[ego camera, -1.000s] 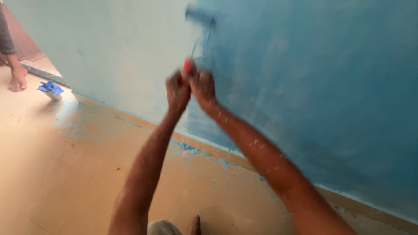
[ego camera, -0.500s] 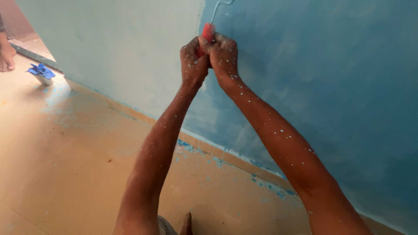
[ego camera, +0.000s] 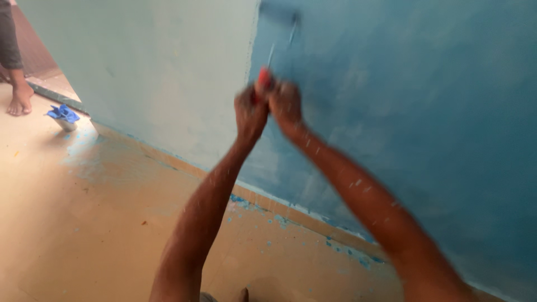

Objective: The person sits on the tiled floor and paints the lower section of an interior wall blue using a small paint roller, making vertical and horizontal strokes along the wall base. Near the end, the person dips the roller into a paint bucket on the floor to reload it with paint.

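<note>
Near the wall, from close to far:
Floor [ego camera: 100, 223]: tan, with blue paint spots below the wall [ego camera: 419, 112].
Left hand [ego camera: 250, 113]: fingers closed around the red handle [ego camera: 263, 81].
Right hand [ego camera: 285, 103]: fingers closed on the same handle, touching the left hand.
Paint roller [ego camera: 278, 11]: blurred, against the wall, above both hands.
Small container [ego camera: 64, 117]: on the floor, left, near the wall base.
Bare foot [ego camera: 21, 99]: another person, far left.

One head-worn view, looking down and forward along both arms, close to the blue wall [ego camera: 419, 112], with the tan floor [ego camera: 84, 223] spreading lower left.
</note>
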### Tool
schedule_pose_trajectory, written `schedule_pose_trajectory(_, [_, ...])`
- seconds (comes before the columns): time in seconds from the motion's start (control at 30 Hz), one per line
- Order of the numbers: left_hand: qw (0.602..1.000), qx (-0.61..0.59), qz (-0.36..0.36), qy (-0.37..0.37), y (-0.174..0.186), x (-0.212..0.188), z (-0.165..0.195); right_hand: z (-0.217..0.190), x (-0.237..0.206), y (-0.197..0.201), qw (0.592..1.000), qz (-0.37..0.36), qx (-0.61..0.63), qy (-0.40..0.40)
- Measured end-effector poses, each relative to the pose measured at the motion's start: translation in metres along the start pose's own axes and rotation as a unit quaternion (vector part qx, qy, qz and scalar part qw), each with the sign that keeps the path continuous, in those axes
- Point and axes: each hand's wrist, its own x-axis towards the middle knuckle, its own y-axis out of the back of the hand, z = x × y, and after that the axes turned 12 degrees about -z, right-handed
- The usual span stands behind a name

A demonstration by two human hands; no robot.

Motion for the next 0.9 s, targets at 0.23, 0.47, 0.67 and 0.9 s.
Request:
schedule_pose_trajectory(0.23, [0.994,-0.107,-0.031,0.002,-0.014,0.125,0.066,-0.099,0.093,0.083,0.982,-0.041,0.14,0.119])
schedule_pose_trajectory(0.47, [0.997,-0.078,0.007,-0.028,-0.015,0.022,0.031,-0.069,0.009,0.035,0.998,-0.009,-0.01,0.057])
schedule_pose_trajectory(0.67, [0.997,-0.047,-0.023,-0.049,-0.003,0.08,0.049,-0.103,0.054,0.05,0.994,0.029,0.016,0.107])
schedule_pose_trajectory(0.9, [0.992,-0.118,-0.051,-0.001,0.0,0.156,0.063,-0.116,0.104,0.07,0.979,-0.052,0.161,0.114])
